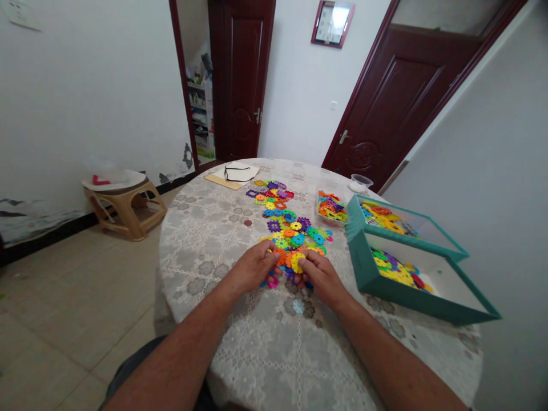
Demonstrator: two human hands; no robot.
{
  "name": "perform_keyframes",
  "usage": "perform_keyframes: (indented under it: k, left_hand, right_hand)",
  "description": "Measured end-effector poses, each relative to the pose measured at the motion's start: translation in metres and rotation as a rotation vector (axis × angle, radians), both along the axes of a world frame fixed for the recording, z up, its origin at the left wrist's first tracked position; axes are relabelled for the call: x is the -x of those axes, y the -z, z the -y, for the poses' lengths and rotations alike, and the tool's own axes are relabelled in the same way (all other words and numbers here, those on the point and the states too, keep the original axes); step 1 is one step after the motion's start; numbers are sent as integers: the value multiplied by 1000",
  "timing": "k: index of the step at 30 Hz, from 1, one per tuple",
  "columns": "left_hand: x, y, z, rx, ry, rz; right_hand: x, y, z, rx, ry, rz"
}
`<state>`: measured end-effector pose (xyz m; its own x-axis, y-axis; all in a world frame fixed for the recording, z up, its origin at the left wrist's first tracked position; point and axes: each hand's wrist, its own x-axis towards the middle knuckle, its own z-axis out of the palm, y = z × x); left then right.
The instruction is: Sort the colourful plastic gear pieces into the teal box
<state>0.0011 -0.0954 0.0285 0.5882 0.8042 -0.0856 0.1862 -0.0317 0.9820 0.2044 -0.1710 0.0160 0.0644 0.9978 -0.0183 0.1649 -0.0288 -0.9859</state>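
Between my hands is a cluster of notched plastic discs at the near end of a long colourful assembly. My left hand (256, 265) is closed on an orange notched disc (281, 258), with its thumb on top. My right hand (319, 274) pinches a yellow notched disc (297, 262) right beside the orange one. Purple, blue and pink pieces show partly beneath my fingers. Beyond the hands, joined or overlapping discs (296, 240) in green, blue, yellow and purple stretch away across the table. Whether the two held discs are interlocked, I cannot tell.
On the right, a teal box (423, 302) and its lid-like tray (428, 228) hold loose pieces. A clear container (330, 216) of pieces stands beside them, with a clear bowl (361, 181) behind. Eyeglasses (233, 174) lie on paper at the back left. A stool (128, 208) stands left.
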Motion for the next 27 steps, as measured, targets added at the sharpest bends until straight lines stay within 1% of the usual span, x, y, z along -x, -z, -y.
perform_keyframes:
  k: [3, 8, 10, 12, 14, 17, 19, 20, 21, 24, 26, 27]
  left_hand:
    - [-3, 0, 4, 1, 67, 0]
    - [-8, -2, 11, -80, 162, 33]
    - [-6, -6, 11, -117, 183, 16]
    - [1, -11, 7, -189, 156, -14]
    - [13, -16, -2, -292, 68, -55]
    - [37, -19, -23, -423, -95, -178]
    - [52, -17, -34, -484, -153, -326]
    - [58, -15, -38, -490, -139, -401]
    - [63, -13, -40, -489, -111, -470]
    - [70, -7, -38, -503, 7, -588]
    - [69, -3, -33, -537, 70, -616]
    - [67, -1, -31, -553, 95, -628]
  right_hand:
    - [4, 1, 0, -23, -12, 28]
    - [6, 2, -1, -25, -27, 23]
    - [5, -3, 1, -47, -23, 44]
    - [0, -14, 5, -102, 25, 114]
    - [-12, -29, 10, -193, 147, 288]
    - [-44, -52, 18, -402, 444, 749]
    - [-73, -62, 23, -523, 623, 1035]
    - [-89, -64, 25, -543, 700, 1144]
    - [-105, -65, 28, -529, 768, 1235]
    - [-146, -59, 35, -374, 944, 1406]
    - [-163, -55, 38, -329, 996, 1457]
    - [-167, -54, 38, -347, 1002, 1470]
